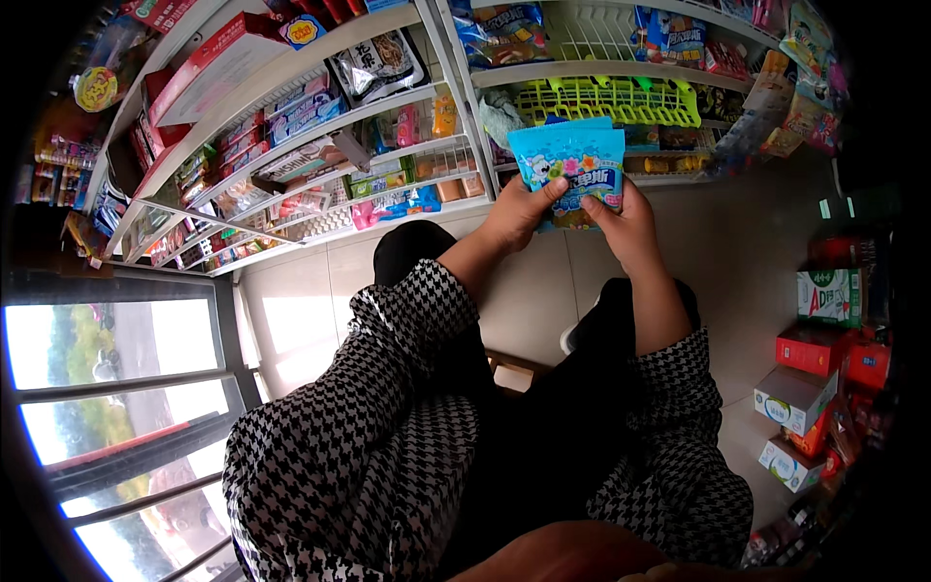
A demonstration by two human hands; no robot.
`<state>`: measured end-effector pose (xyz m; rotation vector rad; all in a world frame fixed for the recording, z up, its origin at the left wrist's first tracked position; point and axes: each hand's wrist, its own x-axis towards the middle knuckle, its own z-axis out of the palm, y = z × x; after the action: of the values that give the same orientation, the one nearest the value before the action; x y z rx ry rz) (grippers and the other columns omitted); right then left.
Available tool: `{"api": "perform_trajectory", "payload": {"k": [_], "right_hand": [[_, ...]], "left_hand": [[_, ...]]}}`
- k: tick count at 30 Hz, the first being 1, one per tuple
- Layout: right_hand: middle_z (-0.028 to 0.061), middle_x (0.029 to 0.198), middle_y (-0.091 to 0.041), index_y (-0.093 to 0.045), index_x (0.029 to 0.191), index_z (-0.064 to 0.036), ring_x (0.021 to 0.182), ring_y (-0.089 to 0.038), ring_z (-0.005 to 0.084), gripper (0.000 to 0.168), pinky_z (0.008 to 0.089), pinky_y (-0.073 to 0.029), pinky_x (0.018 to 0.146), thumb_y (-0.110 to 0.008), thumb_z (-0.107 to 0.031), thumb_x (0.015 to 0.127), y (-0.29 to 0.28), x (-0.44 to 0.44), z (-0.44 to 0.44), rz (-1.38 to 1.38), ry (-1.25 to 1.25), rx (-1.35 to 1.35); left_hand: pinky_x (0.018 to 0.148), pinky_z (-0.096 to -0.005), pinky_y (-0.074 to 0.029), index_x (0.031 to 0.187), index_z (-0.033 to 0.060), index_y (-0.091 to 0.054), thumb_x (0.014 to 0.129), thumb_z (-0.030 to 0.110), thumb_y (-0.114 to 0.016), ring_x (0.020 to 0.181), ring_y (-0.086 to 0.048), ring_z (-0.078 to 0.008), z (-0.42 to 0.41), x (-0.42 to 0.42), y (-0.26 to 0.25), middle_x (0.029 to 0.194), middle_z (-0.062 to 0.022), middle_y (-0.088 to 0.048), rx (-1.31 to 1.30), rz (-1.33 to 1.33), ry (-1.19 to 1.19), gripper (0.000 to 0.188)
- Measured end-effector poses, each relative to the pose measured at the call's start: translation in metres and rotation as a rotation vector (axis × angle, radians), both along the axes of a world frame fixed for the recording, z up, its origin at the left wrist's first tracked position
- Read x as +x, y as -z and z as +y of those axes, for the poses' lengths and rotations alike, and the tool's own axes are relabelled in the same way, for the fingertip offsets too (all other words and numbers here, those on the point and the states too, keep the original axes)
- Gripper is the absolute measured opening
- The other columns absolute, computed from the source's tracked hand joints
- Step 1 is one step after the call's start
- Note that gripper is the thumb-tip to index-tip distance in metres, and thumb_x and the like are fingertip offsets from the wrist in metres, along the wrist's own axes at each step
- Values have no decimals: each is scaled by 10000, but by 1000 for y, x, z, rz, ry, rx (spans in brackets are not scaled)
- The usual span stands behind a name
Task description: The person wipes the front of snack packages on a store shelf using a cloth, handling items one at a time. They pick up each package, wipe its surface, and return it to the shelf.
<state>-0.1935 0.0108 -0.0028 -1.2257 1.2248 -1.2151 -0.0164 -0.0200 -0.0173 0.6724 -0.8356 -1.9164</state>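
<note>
Between my two hands are light-blue snack packets, at least two in a stack, with printed cartoons and writing on the front one. My left hand grips their lower left side, thumb across the front. On the lower right, my right hand pinches them with its thumb on the front. The packets are upright in front of a lime-green plastic basket on the shelf unit. A grey-green cloth lies just left of the basket. My fingers behind the packets are hidden.
White wire shelves hold blue snack bags, boxes and small packets. Cartons are stacked on the right along the tiled floor. A glass door is at the left. A low stool shows between my legs.
</note>
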Motion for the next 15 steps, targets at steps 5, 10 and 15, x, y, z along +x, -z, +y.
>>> {"api": "perform_trajectory", "payload": {"k": [5, 10, 15], "right_hand": [[29, 977, -665, -591, 1109, -45, 850, -633, 122, 279, 263, -507, 720, -670, -209, 897, -2, -3, -8, -189, 134, 60], [37, 1149, -594, -531, 1202, -77, 1066, -559, 178, 365, 388, -435, 904, -654, -259, 911, -9, -13, -8, -575, 152, 216], [42, 1247, -536, -478, 1269, -90, 1220, -471, 224, 410, 501, -345, 1029, -640, -239, 923, -9, -26, -13, -824, 209, 154]], "left_hand": [[904, -462, -522, 1348, 97, -411, 792, 442, -750, 1173, -538, -274, 1, 8, -10, 1300, -99, -523, 173, 19, 140, 737], [831, -415, -576, 1310, 109, -440, 853, 326, -708, 1131, -567, -267, 3, 16, -11, 1266, -103, -540, 261, 46, 79, 572], [797, -426, -590, 1269, 108, -476, 934, 196, -605, 1109, -590, -289, 2, 18, -11, 1242, -113, -562, 320, 124, 48, 370]]}}
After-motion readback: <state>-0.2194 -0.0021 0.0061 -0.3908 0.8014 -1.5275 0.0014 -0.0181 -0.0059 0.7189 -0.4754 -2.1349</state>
